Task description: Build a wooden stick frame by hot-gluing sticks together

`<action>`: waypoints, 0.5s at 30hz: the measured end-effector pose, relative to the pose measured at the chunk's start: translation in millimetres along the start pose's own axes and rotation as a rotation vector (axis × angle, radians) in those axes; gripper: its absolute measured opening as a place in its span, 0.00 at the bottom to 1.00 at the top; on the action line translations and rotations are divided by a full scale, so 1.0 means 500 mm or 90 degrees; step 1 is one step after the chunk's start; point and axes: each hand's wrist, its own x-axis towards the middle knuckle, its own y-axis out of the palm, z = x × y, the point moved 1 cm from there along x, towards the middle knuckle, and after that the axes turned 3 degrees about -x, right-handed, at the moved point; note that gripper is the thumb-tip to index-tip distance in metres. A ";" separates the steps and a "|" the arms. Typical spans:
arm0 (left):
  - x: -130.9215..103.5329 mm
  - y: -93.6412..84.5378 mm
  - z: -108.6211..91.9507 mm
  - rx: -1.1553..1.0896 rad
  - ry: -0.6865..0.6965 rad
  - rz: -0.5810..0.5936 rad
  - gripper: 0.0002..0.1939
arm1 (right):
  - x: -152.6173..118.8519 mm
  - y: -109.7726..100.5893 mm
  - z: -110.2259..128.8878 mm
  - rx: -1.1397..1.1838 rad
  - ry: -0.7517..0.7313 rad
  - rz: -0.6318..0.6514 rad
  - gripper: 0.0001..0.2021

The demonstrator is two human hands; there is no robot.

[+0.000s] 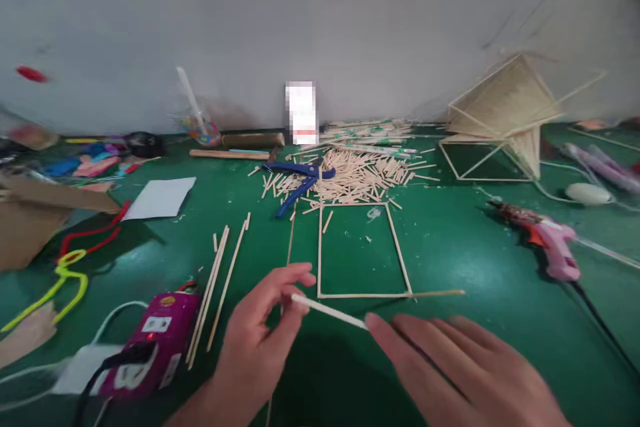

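— Both of our hands meet low in the frame: our left hand (260,333) pinches one end of a thin white stick (329,311) between thumb and fingers, while our right hand (460,367) has its fingers spread flat, one fingertip touching the stick's other end.

— Where does the stick lie?

— Just above the green mat (450,260), between the two hands, its long axis running from upper left down to lower right. Just beyond it sits the rectangular stick frame (360,250), its near edge almost parallel with the stick. Our left hand is the nearer to the frame's near-left corner.

— Anything we cannot make out?

— Whether the right fingertip grips or merely steadies the stick; motion blur softens it. Both wrists are cut off by the bottom edge. The purple glue gun (150,343) at left is partly out of frame, a pink glue gun (550,243) lies to the right, and blue cutters (300,180) rest beside the heap of cut sticks (355,177).
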 end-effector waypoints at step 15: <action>0.003 -0.003 0.034 0.218 0.174 0.057 0.07 | -0.038 -0.001 -0.013 0.000 0.145 -0.093 0.16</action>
